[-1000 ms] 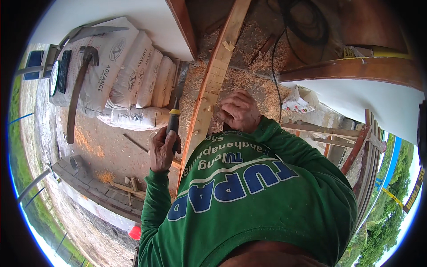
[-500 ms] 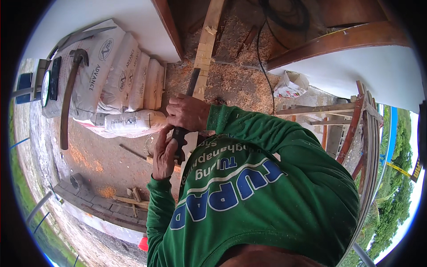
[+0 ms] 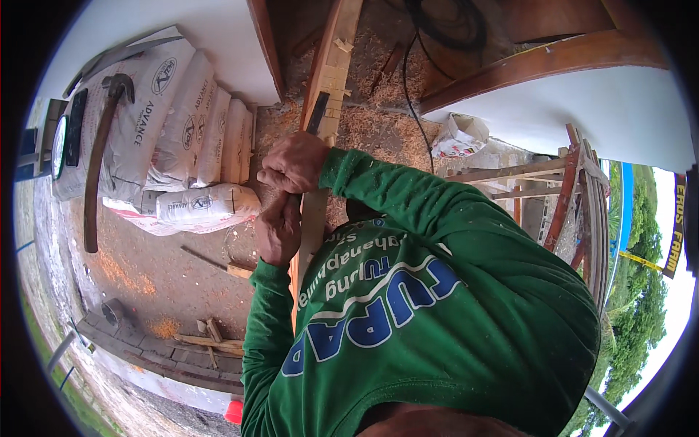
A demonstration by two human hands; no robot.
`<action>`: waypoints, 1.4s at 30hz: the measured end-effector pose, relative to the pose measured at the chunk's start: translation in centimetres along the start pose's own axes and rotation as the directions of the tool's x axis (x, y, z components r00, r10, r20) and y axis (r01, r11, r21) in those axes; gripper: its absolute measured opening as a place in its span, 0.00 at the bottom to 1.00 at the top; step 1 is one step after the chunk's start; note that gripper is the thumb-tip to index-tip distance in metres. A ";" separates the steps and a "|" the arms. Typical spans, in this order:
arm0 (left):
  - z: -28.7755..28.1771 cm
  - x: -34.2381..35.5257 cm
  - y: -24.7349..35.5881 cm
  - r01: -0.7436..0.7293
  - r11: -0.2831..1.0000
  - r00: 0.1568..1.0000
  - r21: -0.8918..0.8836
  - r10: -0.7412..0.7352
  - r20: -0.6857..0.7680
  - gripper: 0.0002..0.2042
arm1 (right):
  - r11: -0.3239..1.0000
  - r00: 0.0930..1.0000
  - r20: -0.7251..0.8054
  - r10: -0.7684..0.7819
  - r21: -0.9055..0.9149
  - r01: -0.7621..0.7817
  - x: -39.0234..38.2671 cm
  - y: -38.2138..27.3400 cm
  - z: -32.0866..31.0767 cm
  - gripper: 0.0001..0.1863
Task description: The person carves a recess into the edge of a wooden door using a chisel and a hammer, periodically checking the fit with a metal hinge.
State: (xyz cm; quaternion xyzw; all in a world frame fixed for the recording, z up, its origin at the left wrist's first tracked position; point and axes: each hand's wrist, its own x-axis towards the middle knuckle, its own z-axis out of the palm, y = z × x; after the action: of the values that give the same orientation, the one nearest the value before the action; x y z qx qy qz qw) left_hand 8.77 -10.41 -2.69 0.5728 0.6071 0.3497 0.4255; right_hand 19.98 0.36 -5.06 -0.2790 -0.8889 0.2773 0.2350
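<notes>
Both fists are shut round a chisel (image 3: 314,120) set on the long wooden plank (image 3: 331,65): right hand (image 3: 295,162) higher, left hand (image 3: 279,229) just below. Notches (several, pale) already cut beyond the blade; the plank nearer the hands looks uncut.

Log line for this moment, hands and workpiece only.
left hand: gripping tool handle | right hand: gripping same dark-bladed chisel-like tool | blade: on long pale notched wooden plank

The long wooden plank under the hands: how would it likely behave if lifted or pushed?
The plank looks long and narrow, so probably stiff but awkward, swinging at the ends. Flat faces suggest sliding, not rolling. Both the left hand and right hand are on it.
</notes>
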 end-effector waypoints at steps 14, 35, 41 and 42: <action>1.1 -2.3 -1.2 -0.019 0.998 0.997 0.066 0.023 -0.071 0.11 | 0.987 0.991 -0.039 -0.130 0.091 0.133 -1.3 -0.8 0.6 0.13; 1.9 -1.6 -0.5 -0.083 0.996 0.990 0.043 0.087 -0.111 0.12 | 0.981 0.986 -0.074 -0.151 0.110 0.158 -1.4 -0.1 -0.4 0.16; 1.4 -2.4 0.7 0.009 0.994 0.997 0.110 0.000 -0.084 0.12 | 0.985 0.995 -0.047 -0.090 0.141 0.096 -1.7 -0.8 -0.1 0.15; 1.3 -1.7 0.6 -0.001 0.994 0.997 0.107 0.010 -0.081 0.12 | 0.979 0.989 -0.021 -0.149 0.137 0.150 -2.1 -0.9 0.2 0.15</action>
State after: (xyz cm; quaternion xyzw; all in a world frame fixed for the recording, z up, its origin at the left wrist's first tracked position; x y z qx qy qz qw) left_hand 10.18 -12.10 -2.48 0.5816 0.6404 0.3409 0.3680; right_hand 21.05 -1.64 -5.20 -0.1959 -0.8847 0.3184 0.2785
